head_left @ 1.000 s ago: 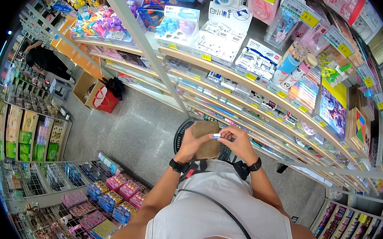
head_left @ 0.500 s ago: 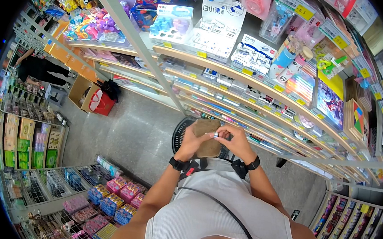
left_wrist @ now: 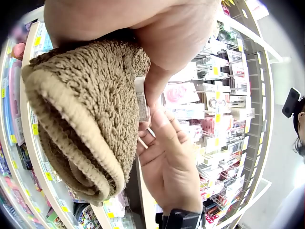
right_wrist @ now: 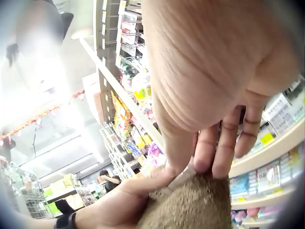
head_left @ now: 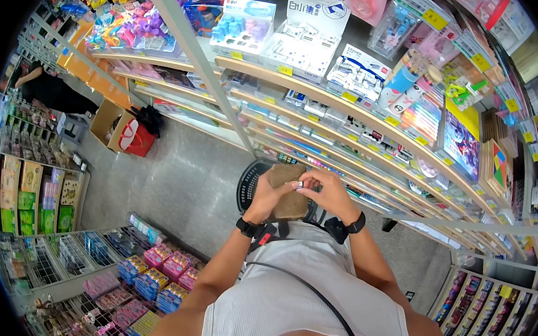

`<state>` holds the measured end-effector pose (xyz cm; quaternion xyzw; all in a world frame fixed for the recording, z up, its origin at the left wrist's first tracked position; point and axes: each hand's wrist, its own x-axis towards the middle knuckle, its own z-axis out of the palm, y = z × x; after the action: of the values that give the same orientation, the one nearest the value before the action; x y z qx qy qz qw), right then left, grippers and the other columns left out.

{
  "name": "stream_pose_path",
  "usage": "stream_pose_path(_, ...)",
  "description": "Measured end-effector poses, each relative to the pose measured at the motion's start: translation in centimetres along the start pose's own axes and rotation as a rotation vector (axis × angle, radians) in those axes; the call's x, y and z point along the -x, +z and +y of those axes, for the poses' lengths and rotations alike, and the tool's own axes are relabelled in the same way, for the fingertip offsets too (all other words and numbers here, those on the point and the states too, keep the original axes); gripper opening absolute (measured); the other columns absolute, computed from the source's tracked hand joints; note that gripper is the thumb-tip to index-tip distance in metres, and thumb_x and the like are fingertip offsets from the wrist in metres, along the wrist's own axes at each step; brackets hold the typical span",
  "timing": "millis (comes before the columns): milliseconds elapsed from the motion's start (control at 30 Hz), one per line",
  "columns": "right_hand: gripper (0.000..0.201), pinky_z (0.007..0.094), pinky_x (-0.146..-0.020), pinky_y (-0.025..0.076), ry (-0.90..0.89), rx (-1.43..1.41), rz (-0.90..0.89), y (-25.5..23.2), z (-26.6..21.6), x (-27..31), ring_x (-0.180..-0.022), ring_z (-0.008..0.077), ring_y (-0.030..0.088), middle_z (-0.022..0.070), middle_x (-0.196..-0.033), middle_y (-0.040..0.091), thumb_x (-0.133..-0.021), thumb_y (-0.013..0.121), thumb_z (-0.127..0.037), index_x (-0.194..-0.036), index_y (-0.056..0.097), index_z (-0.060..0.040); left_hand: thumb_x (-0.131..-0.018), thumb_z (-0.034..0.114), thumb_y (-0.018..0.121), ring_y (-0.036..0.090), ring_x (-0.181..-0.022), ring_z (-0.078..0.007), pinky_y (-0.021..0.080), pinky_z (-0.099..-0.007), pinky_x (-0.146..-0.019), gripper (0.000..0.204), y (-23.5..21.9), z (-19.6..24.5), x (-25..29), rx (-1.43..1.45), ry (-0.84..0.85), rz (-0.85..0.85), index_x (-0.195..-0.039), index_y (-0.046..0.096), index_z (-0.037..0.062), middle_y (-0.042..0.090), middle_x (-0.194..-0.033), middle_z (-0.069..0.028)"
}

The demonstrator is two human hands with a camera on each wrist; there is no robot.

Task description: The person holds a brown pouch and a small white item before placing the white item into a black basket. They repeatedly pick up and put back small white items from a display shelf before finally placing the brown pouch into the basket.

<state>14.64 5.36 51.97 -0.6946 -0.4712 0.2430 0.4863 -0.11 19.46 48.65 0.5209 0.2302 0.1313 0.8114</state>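
Note:
In the head view my left hand (head_left: 269, 197) grips a folded brown towel (head_left: 290, 207) in front of my waist. Its thumb presses a small white eraser with a printed sleeve (left_wrist: 142, 98) against the towel's side. From the other side my right hand (head_left: 329, 195) pinches the same eraser between thumb and fingers. The left wrist view shows the towel's thick looped pile and layered folds, with the right hand's thumb at the eraser's lower end. Fingers partly cover the eraser in the right wrist view, and the towel hides most of the left fingers.
A black basket (head_left: 249, 183) stands just beyond the towel. Stationery shelves (head_left: 333, 100) rise ahead and right, with an eraser display box (head_left: 358, 76). Wire racks (head_left: 102, 295) line the left. A cardboard box (head_left: 109, 125) and red bag (head_left: 137, 139) sit on the floor; another person (head_left: 54, 90) bends farther off.
Both hands stay together while the eraser turns between their fingers, showing a shorter face now. The head view has shifted slightly, and the basket and hands appear a little farther left.

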Motion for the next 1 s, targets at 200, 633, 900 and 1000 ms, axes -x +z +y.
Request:
stream_pose_path(200, 0.021, 0.0319, -0.07, 0.055, -0.157, 0.077, -0.028, -2.9, -4.3, -6.4, -0.076, 0.0195, 0.07, 0.0098, -0.086, 0.073, -0.085, 0.082, -0.016, -0.099, 0.073, -0.0035, -0.086, 0.006, 0.08, 0.066, -0.105, -0.0143, 0.054, -0.0311, -0.093, 0.041, -0.7, 0.3, 0.8, -0.003, 0.003, 0.056, -0.123, 0.063, -0.0006, 0.071, -0.115, -0.0074)
stream_pose_path(633, 0.025, 0.0462, -0.083, 0.054, -0.285, 0.646, 0.242, -7.2, -6.1, -25.3, -0.089, 0.0399, 0.069, 0.0234, -0.095, 0.07, -0.091, 0.069, -0.02, -0.102, 0.073, 0.0024, -0.083, 0.008, 0.082, 0.068, -0.104, -0.0173, 0.055, -0.0326, -0.091, 0.044, -5.2, 0.7, 4.7, 0.117, 0.021, 0.254, -0.122, 0.063, -0.0007, 0.071, -0.115, -0.0091)
stream_pose_path(900, 0.027, 0.0467, -0.092, 0.052, -0.157, 0.563, 0.235, -4.6, -3.7, -28.6, -0.1, 0.0447, 0.067, 0.0287, -0.106, 0.069, -0.091, 0.067, -0.019, -0.099, 0.075, 0.0059, -0.082, 0.006, 0.083, 0.068, -0.103, -0.0184, 0.057, -0.0335, -0.09, 0.047, -9.3, 0.1, 6.6, 0.168, -0.026, 0.327, -0.123, 0.062, -0.0017, 0.071, -0.115, -0.0101)
stream_pose_path(1000, 0.026, 0.0458, -0.094, 0.052, -0.164, 0.601, 0.241, -4.9, -3.4, -29.3, -0.103, 0.0432, 0.067, 0.0278, -0.108, 0.069, -0.093, 0.063, -0.015, -0.105, 0.073, 0.0049, -0.082, 0.006, 0.083, 0.069, -0.102, -0.0186, 0.058, -0.0335, -0.089, 0.047, -10.7, 0.2, 6.7, 0.156, -0.052, 0.335, -0.123, 0.061, -0.002, 0.071, -0.115, -0.0107)
